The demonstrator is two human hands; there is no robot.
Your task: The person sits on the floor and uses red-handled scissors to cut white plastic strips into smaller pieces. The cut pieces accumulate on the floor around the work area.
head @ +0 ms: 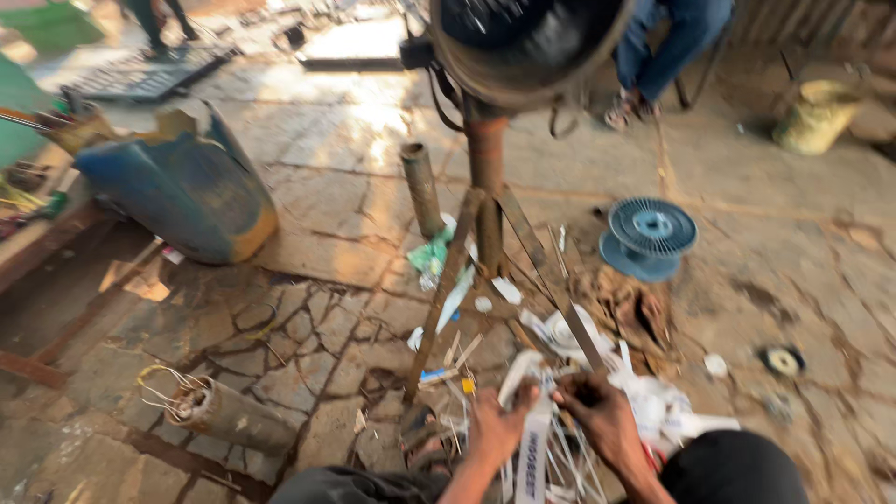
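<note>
Both my hands are low at the near edge of view, working on a white strip (534, 446) — a flat band with dark print that runs down between them. My left hand (497, 425) is curled over the strip's upper bend, thumb and fingers closed on it. My right hand (597, 415) is bunched just beside it, fingertips drawn together at the strip's top end, pinching it or something thin there — the blur keeps me from telling which. Under the hands lie thin white wires (566, 465), fanned out and touching the strip. The strip sits at the foot of a rusty metal stand (485, 201), whose angled legs spread down toward my hands. Judgement: the work is one of holding the strip steady with the left while the right does the fine grip, so I'd keep the left firm, pull in line with the strip, and mind the loose wires below. Around: scraps of paper and plastic litter (439, 257) by the stand, a blue spool (648, 239) on the stone floor to the right, a dented blue casing (182, 182) to the left, a wound coil piece (219, 411) near my left knee. Someone in jeans (667, 47) sits beyond the stand.
</note>
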